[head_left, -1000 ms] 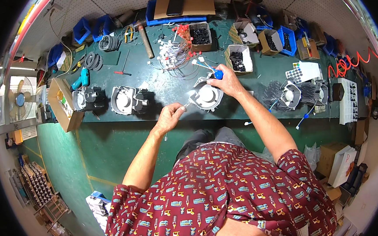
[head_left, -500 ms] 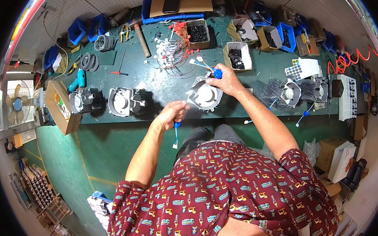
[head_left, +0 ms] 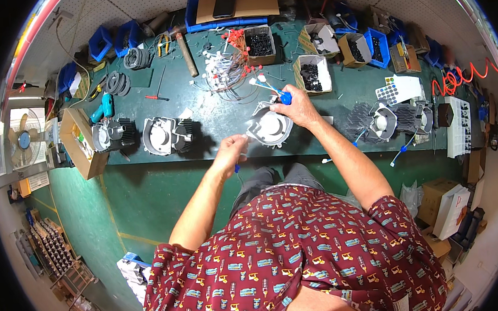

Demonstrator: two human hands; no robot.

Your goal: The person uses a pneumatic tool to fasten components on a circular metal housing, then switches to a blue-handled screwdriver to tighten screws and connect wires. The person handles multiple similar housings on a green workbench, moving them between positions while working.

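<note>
At the bench's front edge sits a silver motor housing (head_left: 271, 127), its round opening facing up. My right hand (head_left: 302, 108) is closed at the housing's upper right, pinching a blue-sleeved wire lead (head_left: 286, 98) whose white connectors point up and left. Just left of the housing, my left hand (head_left: 231, 154) has its fingers pressed together. A second wire lead with a blue sleeve (head_left: 236, 168) hangs beneath that hand, mostly hidden by it. What lies right at the left fingertips is too small to make out.
Two more housings (head_left: 159, 136) stand to the left, and finned housings (head_left: 382, 122) with hanging leads to the right. Behind are a wire pile (head_left: 222, 68), a hammer (head_left: 187, 54), a box of black parts (head_left: 311, 76) and blue bins (head_left: 376, 48). A cardboard box (head_left: 80, 141) sits far left.
My left hand has shifted slightly right and turned, and the white connector hanging below it has gone out of sight. My right hand has barely moved.
</note>
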